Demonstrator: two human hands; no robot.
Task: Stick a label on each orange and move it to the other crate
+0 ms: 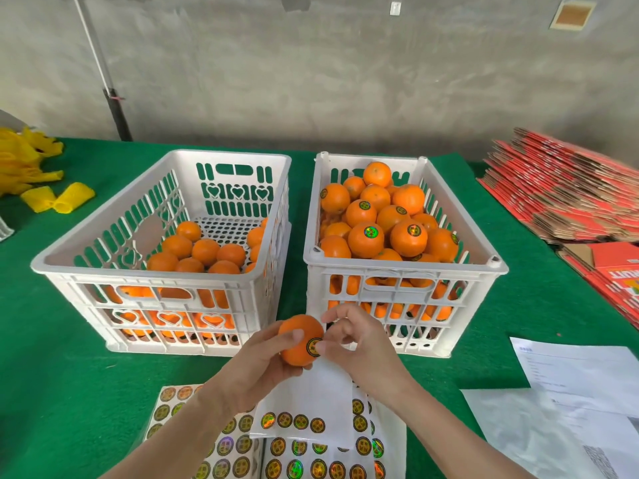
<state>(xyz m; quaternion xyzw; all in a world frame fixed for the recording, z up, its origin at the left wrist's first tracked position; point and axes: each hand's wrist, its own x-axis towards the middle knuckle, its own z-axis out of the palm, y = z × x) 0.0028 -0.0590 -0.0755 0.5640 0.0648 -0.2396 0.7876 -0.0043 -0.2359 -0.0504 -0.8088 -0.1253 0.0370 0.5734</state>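
Observation:
My left hand (257,363) grips an orange (296,338) in front of the two crates, above the label sheets. A round gold-and-black label (313,346) sits on the orange's right side, and a fingertip of my right hand (356,338) presses on it. The left white crate (103,267) holds several unlabelled oranges (204,250) on its floor. The right white crate (408,271) is piled high with oranges (366,238), many of which show labels. Sheets of round holographic labels (297,447) lie on the green table near the front edge.
A green cloth (52,357) covers the table. Yellow foam nets (57,198) lie at the far left. A stack of flat red cartons (567,191) stands at the right, with white papers (570,375) in front of it. A grey wall rises behind.

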